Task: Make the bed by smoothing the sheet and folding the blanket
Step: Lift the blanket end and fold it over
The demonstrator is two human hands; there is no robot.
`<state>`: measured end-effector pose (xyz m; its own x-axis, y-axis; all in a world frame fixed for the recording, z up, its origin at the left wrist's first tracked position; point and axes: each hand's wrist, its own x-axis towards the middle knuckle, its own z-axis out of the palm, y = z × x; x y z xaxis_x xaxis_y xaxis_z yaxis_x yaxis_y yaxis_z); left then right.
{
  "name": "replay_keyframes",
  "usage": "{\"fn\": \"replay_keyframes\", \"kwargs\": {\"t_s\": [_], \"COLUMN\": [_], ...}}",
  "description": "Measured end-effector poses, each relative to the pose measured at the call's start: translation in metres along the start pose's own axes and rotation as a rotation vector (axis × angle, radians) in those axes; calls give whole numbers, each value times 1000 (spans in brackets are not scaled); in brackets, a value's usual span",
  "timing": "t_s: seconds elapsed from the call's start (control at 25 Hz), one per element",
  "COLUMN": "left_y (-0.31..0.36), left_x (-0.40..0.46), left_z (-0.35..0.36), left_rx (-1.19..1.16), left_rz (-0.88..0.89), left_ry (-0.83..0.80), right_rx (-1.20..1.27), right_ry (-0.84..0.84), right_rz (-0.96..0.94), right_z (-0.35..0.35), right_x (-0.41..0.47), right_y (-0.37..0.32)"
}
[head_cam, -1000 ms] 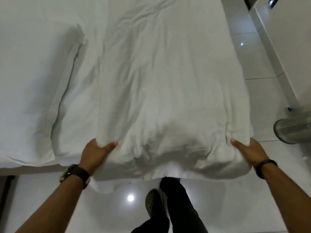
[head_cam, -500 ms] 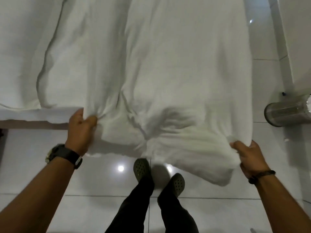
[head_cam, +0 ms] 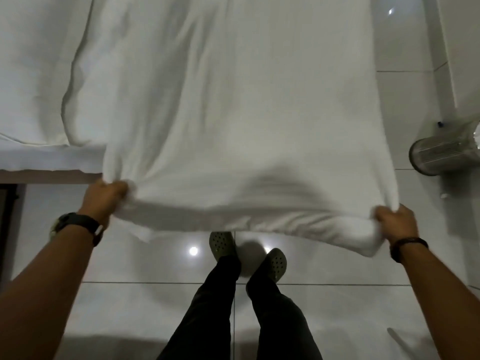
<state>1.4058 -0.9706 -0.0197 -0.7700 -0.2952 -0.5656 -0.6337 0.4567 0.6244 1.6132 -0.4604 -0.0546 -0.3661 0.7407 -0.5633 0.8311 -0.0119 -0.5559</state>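
Blanket [head_cam: 233, 126] lies lengthwise on the bed [head_cam: 33, 74], near edge drawn past the mattress; left hand [head_cam: 104, 197] and right hand [head_cam: 394, 222] clench its corners. Folding not yet complete; sheet wrinkled.

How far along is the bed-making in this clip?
Early. Done: the white blanket is gathered into a long strip, its near end pulled off the bed over the tiled floor. In hand: the left hand and right hand each grip a near corner, holding it taut. Left: no crosswise fold shows yet, and the sheet beside it is creased.
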Motion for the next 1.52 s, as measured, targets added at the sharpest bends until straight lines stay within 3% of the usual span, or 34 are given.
{"fn": "replay_keyframes", "kwargs": {"t_s": [0.08, 0.28, 0.4, 0.48, 0.64, 0.72, 0.92, 1.08, 1.28, 1.52], "left_y": [-9, -13, -26, -31, -36, -34, -20, -8, 33, 66], "left_x": [1, -40, -37, -34, -36, -43, -86, -100, -154, -188], "left_z": [-14, 24, 26, 17, -9, -15, -18, -62, -83, -59], "left_rx": [-11, -99, -30, -8, -82, -76, 137, 438, 333, 80], "left_rz": [-54, -160, -211, -193, -134, -72, 84, 32, 27, -1], "left_ry": [93, -328, -421, -380, -66, -11, -324, -334, -342, -387], "right_rx": [21, 109, 23, -5, -3, 7, -50, -225, -344, -122], "right_ry": [78, -111, -192, -169, -51, -8, -54, -42, 12, -138], "right_rz": [-7, -55, -2, 15, -4, -22, -43, -106, -88, -104], "right_z": [-14, 13, 16, -1, -40, -44, -56, -85, -121, -112], "right_x": [2, -39, -42, -36, -27, -29, -46, -61, -83, -99], "right_y": [7, 2, 4, 7, 16, 19, 8, 0, -17, -32]}}
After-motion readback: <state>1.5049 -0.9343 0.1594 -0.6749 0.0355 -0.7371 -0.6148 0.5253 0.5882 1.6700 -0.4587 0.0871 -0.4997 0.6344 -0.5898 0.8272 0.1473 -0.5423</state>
